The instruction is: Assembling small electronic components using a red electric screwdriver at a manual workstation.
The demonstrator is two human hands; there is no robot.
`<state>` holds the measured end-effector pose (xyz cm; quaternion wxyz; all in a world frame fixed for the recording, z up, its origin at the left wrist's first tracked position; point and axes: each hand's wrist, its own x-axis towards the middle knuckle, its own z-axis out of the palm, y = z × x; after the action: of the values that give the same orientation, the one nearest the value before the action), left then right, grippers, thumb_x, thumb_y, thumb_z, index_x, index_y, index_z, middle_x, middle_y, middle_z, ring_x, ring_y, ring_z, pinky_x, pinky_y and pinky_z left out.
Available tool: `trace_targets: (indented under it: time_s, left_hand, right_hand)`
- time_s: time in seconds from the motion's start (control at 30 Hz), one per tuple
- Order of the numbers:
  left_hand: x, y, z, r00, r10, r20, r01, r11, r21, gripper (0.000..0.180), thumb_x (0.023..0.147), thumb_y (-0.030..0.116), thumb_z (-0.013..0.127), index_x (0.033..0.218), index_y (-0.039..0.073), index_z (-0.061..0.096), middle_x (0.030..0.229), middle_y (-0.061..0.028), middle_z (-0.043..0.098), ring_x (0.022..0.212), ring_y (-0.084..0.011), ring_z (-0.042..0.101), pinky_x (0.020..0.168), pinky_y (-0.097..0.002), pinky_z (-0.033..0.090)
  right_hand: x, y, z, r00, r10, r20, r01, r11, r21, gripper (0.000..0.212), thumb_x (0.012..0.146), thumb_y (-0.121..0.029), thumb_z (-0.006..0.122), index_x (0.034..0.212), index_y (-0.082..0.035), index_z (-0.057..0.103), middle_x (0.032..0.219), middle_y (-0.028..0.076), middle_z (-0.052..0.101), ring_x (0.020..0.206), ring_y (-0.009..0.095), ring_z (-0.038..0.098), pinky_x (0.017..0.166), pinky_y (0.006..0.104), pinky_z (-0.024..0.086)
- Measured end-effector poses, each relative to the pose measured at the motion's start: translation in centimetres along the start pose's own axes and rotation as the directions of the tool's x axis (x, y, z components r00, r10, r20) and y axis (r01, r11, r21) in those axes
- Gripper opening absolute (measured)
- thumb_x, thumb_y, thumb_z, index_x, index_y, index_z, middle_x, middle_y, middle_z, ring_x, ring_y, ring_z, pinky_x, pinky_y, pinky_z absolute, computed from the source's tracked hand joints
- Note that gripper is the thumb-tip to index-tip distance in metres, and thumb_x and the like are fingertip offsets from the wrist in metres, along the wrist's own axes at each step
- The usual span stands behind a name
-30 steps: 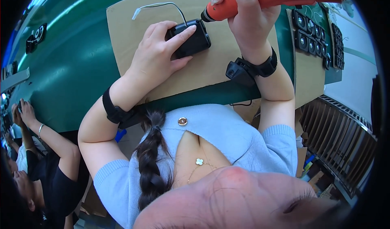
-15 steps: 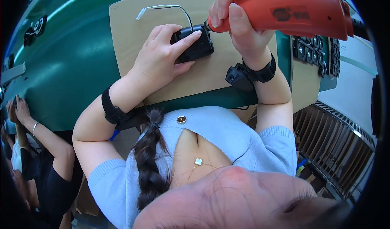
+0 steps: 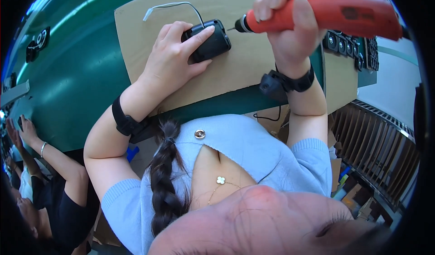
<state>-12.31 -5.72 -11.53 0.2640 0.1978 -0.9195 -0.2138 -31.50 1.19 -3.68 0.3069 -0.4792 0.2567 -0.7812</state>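
Note:
My left hand [image 3: 174,49] grips a small black rectangular housing [image 3: 213,44] against a tan board [image 3: 149,87], thumb below and fingers over its top. A thin cable with a white plug [image 3: 147,14] curves out from the housing's far side. In my right hand [image 3: 294,33] is a red electric screwdriver [image 3: 340,8], fingers wrapped round its body. Its thin bit [image 3: 231,29] points left and stands just apart from the housing's right end.
Green table [image 3: 77,74] surrounds the board. Rows of black speaker-like parts [image 3: 343,46] lie at the right, above a slatted metal rack [image 3: 371,141]. At the far left lie a black part [image 3: 38,42] and a co-worker's hand [image 3: 28,130].
The screwdriver has drawn back to the right, its bit now off the housing. The housing and my left hand have shifted slightly left in view.

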Motion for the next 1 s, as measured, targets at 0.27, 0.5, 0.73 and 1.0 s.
trace_targets:
  time_s: [0.27, 0.5, 0.73, 1.0]
  left_hand:
    - [0.4, -0.5, 0.0, 0.999, 0.05, -0.016, -0.049, 0.999, 0.02, 0.064, 0.068, 0.02, 0.085, 0.13, 0.019, 0.067, 0.117, -0.0165, 0.056, 0.108, -0.0343, 0.055, 0.095, -0.0427, 0.05]
    - [0.1, -0.4, -0.1, 0.999, 0.03, -0.022, -0.029, 0.999, 0.024, 0.064, 0.068, 0.019, 0.085, 0.13, 0.019, 0.067, 0.116, -0.0164, 0.057, 0.108, -0.0341, 0.055, 0.095, -0.0426, 0.05]
    - [0.2, -0.7, 0.0, 0.998, 0.04, -0.051, -0.04, 0.999, -0.001, 0.065, 0.067, 0.019, 0.086, 0.13, 0.019, 0.067, 0.114, -0.0156, 0.058, 0.106, -0.0336, 0.055, 0.094, -0.0425, 0.051]
    - [0.2, -0.4, 0.0, 0.999, 0.021, -0.04, -0.021, 1.0, -0.001, 0.066, 0.068, 0.019, 0.086, 0.131, 0.019, 0.066, 0.115, -0.0152, 0.058, 0.106, -0.0332, 0.055, 0.094, -0.0428, 0.051]
  right_hand:
    - [-3.1, -0.6, 0.7, 0.983, 0.101, -0.153, -0.118, 0.987, -0.105, 0.034, 0.095, -0.015, 0.067, 0.12, -0.005, 0.046, 0.082, 0.011, 0.059, 0.063, 0.019, 0.059, 0.062, 0.0332, 0.054]
    - [-2.3, 0.4, -3.0, 0.969, -0.027, 0.247, 0.089, 0.966, -0.242, 0.027, 0.097, -0.02, 0.06, 0.119, -0.007, 0.056, 0.086, 0.011, 0.064, 0.064, 0.02, 0.062, 0.062, 0.0347, 0.055]
    - [-2.3, 0.4, -1.8, 0.979, -0.009, 0.205, 0.062, 0.965, -0.254, 0.028, 0.098, -0.022, 0.058, 0.122, -0.008, 0.054, 0.085, 0.009, 0.062, 0.065, 0.017, 0.06, 0.06, 0.0333, 0.054]
    - [-2.1, 0.0, -2.9, 0.977, 0.011, 0.212, 0.035, 0.977, -0.211, 0.028, 0.097, -0.023, 0.058, 0.122, -0.009, 0.055, 0.083, 0.008, 0.061, 0.063, 0.018, 0.059, 0.058, 0.0336, 0.053]
